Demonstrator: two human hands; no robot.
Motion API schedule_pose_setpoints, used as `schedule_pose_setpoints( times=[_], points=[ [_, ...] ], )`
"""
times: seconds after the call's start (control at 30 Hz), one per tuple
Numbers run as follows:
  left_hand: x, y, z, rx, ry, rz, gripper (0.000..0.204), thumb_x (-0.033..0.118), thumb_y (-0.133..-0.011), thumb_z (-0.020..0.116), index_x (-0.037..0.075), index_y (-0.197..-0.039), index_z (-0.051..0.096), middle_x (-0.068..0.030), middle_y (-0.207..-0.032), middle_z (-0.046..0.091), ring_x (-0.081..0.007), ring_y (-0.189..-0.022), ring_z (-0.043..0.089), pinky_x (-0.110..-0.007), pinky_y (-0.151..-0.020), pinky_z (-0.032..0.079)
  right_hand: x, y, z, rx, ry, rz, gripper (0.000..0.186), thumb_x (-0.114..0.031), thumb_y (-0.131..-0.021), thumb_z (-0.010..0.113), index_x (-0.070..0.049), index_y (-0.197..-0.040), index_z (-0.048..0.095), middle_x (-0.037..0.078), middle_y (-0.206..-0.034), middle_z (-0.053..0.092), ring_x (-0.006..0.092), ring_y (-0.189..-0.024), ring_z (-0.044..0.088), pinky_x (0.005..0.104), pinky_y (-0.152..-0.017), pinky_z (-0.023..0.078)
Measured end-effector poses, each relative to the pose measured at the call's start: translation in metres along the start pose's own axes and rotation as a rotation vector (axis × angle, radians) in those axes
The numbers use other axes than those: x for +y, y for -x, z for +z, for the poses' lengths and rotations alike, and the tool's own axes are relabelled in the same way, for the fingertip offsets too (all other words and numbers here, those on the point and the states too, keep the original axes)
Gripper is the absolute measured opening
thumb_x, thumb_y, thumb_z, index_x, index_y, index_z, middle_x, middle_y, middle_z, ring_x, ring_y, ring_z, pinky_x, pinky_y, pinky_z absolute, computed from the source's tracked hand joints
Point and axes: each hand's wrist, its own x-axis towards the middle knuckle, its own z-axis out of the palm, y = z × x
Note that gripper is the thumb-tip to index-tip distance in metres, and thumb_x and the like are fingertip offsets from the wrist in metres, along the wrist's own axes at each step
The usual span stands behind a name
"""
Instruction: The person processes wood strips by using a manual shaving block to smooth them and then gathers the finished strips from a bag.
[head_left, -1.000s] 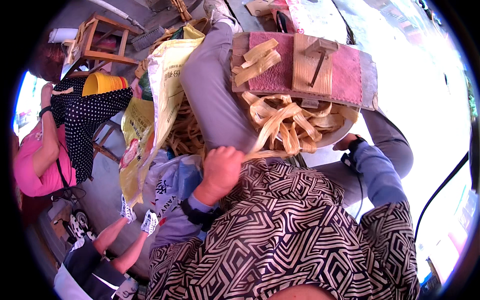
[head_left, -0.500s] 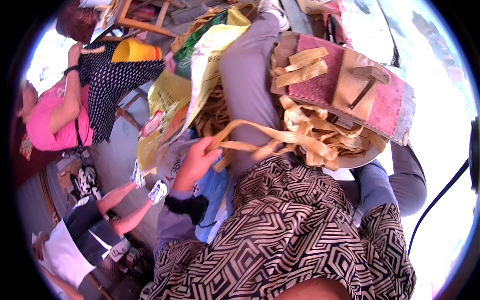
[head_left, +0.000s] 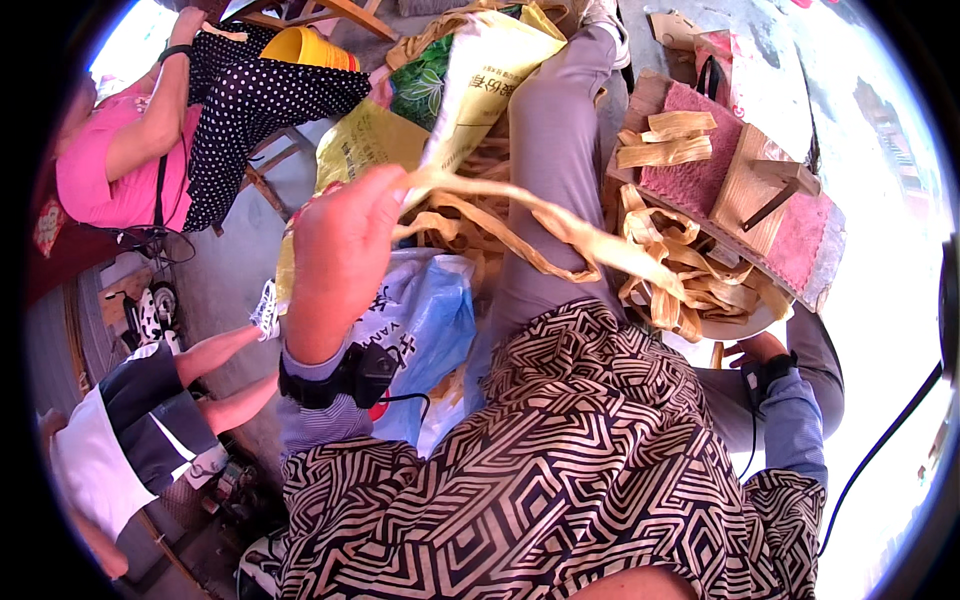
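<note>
My left hand (head_left: 345, 250) is raised left of my knee, fingers closed on the end of a long tan fibrous strip (head_left: 530, 205). The strip stretches across my grey trouser leg (head_left: 560, 150) toward a heap of similar curled strips (head_left: 685, 265) in a pale bowl (head_left: 750, 325). My right hand (head_left: 762, 348) is low beside the bowl's near rim, partly shaded, fingers apart and pointing left. Above the bowl lies a wooden board (head_left: 825, 250) covered with pink cloth (head_left: 680, 185). It bears short flat strips (head_left: 665, 150) and a wooden block with a dark blade (head_left: 770, 205).
A yellow-white sack (head_left: 490, 75) and a blue plastic bag (head_left: 430, 300) lie left of my leg, with more strips between. A person in pink (head_left: 120, 165) sits at upper left by a yellow bucket (head_left: 305, 48). Another person's legs (head_left: 220, 390) show at lower left.
My left hand has moved up and left, drawing the strip along. My right hand, hidden before, now shows beside the bowl. The view has shifted, so the board and bowl appear farther right.
</note>
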Motion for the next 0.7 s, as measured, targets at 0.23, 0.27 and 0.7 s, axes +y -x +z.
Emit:
schedule_pose_setpoints(
  times=[0.23, 0.27, 0.7],
  points=[
    [0.083, -0.043, -0.012, -0.351, 1.248, 0.464, 0.043, 0.026, -0.100, 0.049, 0.002, -0.135, 0.045, -0.0003, -0.069, 0.050, -0.0053, -0.052, 0.043, -0.020, -0.047, 0.036, -0.075, 0.141, 0.026, 0.322, 0.673, -0.366, 0.024, -0.017, -0.084, 0.065, 0.006, -0.082, 0.065, 0.016, -0.071, 0.062, 0.0219, -0.059, 0.057, 0.0365, -0.060, 0.045],
    [0.096, -0.051, -0.006, -0.450, 1.390, 0.549, 0.041, 0.026, -0.099, 0.050, 0.003, -0.133, 0.046, -0.0006, -0.069, 0.050, -0.0062, -0.051, 0.043, -0.021, -0.046, 0.036, -0.084, 0.164, 0.035, 0.345, 0.626, -0.423, 0.022, -0.016, -0.084, 0.065, 0.006, -0.082, 0.066, 0.016, -0.072, 0.062, 0.0226, -0.061, 0.058, 0.0364, -0.061, 0.046],
    [0.250, -0.026, 0.099, -0.469, 2.112, 0.186, 0.021, 0.020, -0.101, 0.049, 0.010, -0.118, 0.050, 0.0031, -0.068, 0.047, -0.0039, -0.053, 0.040, -0.021, -0.045, 0.035, -0.129, 0.217, 0.178, 0.061, -0.121, -1.091, 0.035, -0.012, -0.081, 0.078, 0.003, -0.108, 0.062, 0.008, -0.100, 0.066, 0.0220, -0.094, 0.061, 0.0343, -0.080, 0.049]
  ],
)
